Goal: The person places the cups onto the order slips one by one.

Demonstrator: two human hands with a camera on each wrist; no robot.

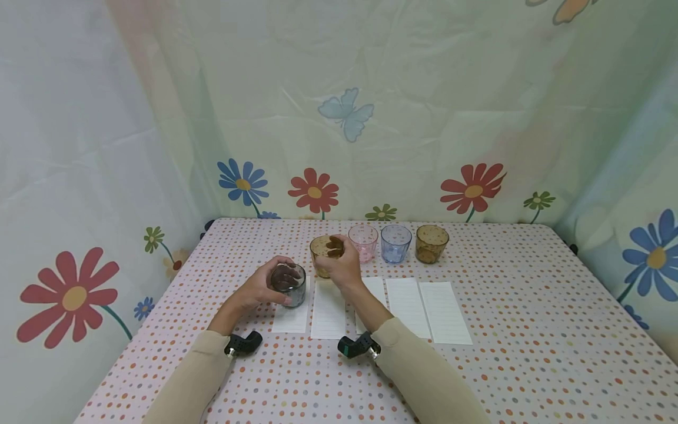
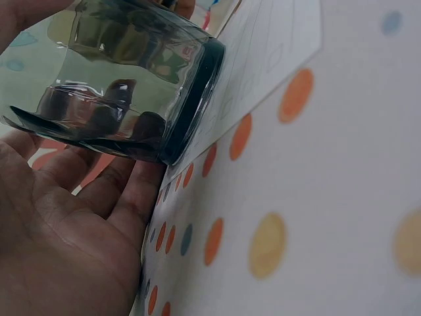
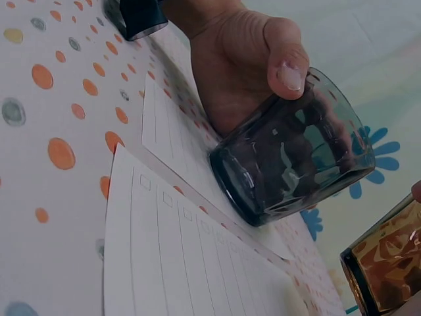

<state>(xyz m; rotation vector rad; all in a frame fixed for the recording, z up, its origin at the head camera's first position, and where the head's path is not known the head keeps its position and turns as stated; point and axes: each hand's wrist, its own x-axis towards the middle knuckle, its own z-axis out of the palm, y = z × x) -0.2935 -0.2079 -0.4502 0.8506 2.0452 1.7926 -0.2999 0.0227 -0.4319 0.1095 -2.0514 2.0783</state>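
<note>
My left hand (image 1: 259, 287) is wrapped around the side of a smoky dark glass tumbler (image 1: 298, 292), thumb in front and fingers behind. That tumbler is upright at the leftmost paper sheet (image 1: 289, 324), and its base appears to sit on the sheet in the right wrist view. My right hand (image 1: 345, 266) grips an amber glass tumbler (image 1: 319, 246) just behind the second sheet (image 1: 328, 315). Only part of the amber tumbler (image 3: 388, 263) shows in the right wrist view. Whether its base touches the table cannot be told.
To the right of my right hand, a pink tumbler (image 1: 364, 235), a blue tumbler (image 1: 395, 244) and another amber tumbler (image 1: 431, 244) stand in a row. More lined sheets (image 1: 446, 312) lie in front of them. A dotted cloth covers the table (image 1: 529, 330); a flowered curtain (image 1: 402, 165) hangs behind.
</note>
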